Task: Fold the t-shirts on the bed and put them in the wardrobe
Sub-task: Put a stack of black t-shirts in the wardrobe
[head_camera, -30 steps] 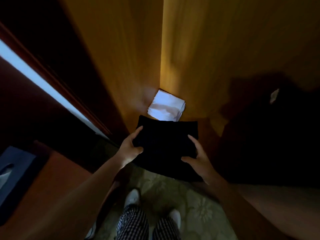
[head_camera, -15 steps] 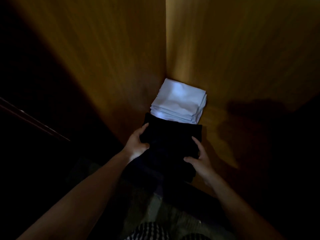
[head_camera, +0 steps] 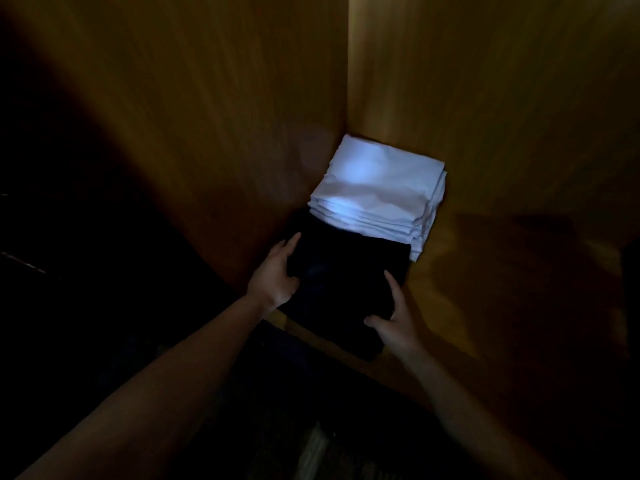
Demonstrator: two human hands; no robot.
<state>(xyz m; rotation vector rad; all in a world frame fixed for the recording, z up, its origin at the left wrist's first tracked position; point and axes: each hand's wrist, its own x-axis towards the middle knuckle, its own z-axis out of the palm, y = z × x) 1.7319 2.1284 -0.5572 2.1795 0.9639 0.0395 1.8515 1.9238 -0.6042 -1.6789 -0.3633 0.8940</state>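
The left hand (head_camera: 277,277) held the left edge of the folded black t-shirt (head_camera: 341,285), thumb on top, at the front edge of the wardrobe shelf (head_camera: 485,289) by the left wall. The shirt's folds were lost in the dark. The right hand (head_camera: 394,323) held its right edge. Behind and touching it, a stack of white t-shirts (head_camera: 377,188) filled the back-left corner.
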